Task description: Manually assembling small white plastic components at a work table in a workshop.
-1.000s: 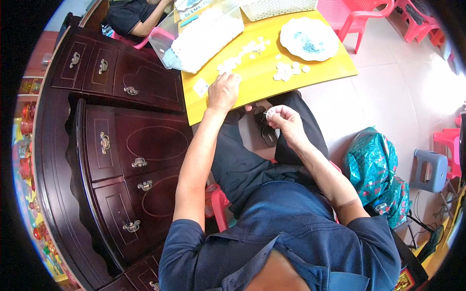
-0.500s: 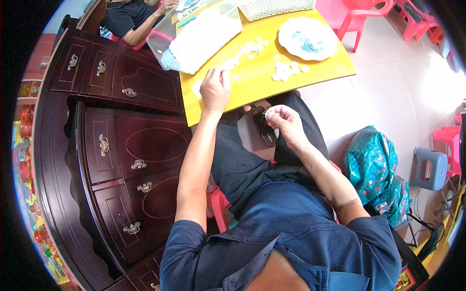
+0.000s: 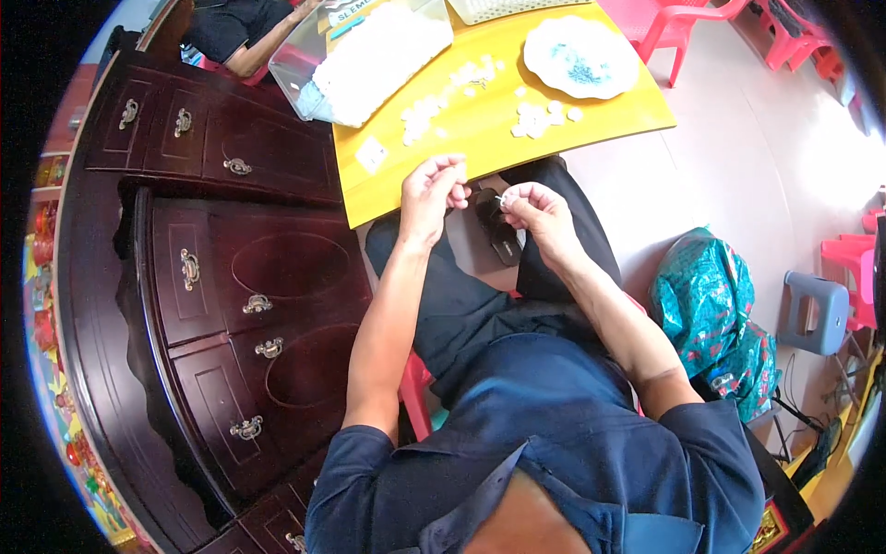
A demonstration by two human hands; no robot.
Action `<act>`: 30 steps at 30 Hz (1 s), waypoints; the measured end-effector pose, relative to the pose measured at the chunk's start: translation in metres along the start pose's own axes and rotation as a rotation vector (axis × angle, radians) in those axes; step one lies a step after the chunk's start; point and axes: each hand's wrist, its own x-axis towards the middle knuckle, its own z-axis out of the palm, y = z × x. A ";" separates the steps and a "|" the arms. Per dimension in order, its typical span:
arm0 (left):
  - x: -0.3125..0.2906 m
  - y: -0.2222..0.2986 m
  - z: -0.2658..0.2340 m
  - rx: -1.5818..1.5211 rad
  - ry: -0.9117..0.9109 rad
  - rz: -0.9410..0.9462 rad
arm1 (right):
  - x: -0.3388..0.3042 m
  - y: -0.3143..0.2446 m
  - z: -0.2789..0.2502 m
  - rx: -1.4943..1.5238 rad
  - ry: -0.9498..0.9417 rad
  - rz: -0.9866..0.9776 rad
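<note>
My left hand [image 3: 432, 187] hovers just off the near edge of the yellow table [image 3: 480, 138], fingers curled toward my right hand. Whether it pinches anything is hidden. My right hand [image 3: 537, 210] is over my lap and pinches a tiny white piece [image 3: 503, 198] between thumb and fingertips. Several small white pieces [image 3: 443, 100] lie scattered on the table, with another cluster [image 3: 540, 115] by a white plate [image 3: 580, 57] holding blue bits. A clear bag full of white pieces [image 3: 369, 55] rests at the table's far left.
A dark wooden cabinet [image 3: 231, 277] with brass handles stands close on my left. A teal bag [image 3: 711, 314] and a grey stool [image 3: 817, 309] sit on the floor to my right. Pink plastic chairs [image 3: 683, 23] stand beyond the table. Another person's arm [image 3: 268, 46] shows at the far left.
My left hand has lifted off the table's white pieces and drawn back toward my right hand. My right hand has stayed over my lap.
</note>
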 end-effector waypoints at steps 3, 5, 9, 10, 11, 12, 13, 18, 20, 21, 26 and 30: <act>-0.015 -0.007 0.006 0.108 -0.010 0.042 | 0.000 0.002 0.001 -0.011 0.007 0.009; -0.021 -0.012 0.009 0.109 -0.013 0.031 | -0.001 0.001 0.003 -0.006 0.012 0.015; -0.030 -0.018 0.015 0.166 -0.021 0.086 | -0.001 0.001 0.002 0.001 0.005 0.020; -0.032 -0.019 0.017 0.203 -0.030 0.100 | -0.001 0.001 0.001 0.007 -0.004 0.017; -0.035 -0.020 0.018 0.254 -0.033 0.097 | -0.001 0.002 0.000 0.006 -0.002 0.018; -0.036 -0.021 0.019 0.253 -0.033 0.096 | -0.002 0.002 0.001 0.007 0.000 0.018; -0.037 -0.023 0.020 0.254 -0.027 0.098 | -0.002 0.002 0.001 0.008 0.003 0.018; -0.038 -0.026 0.020 0.241 -0.025 0.130 | -0.002 0.002 0.001 -0.009 0.006 0.018; -0.038 -0.024 0.023 0.230 -0.042 0.145 | -0.001 0.002 -0.001 -0.009 0.005 0.025; -0.038 -0.025 0.023 0.230 -0.041 0.145 | -0.001 0.002 0.000 -0.003 0.006 0.026; -0.036 -0.026 0.021 0.293 -0.111 0.182 | -0.001 0.003 0.001 0.002 0.017 0.030; -0.034 -0.028 0.019 0.327 -0.113 0.192 | 0.000 0.003 0.000 0.000 0.009 0.021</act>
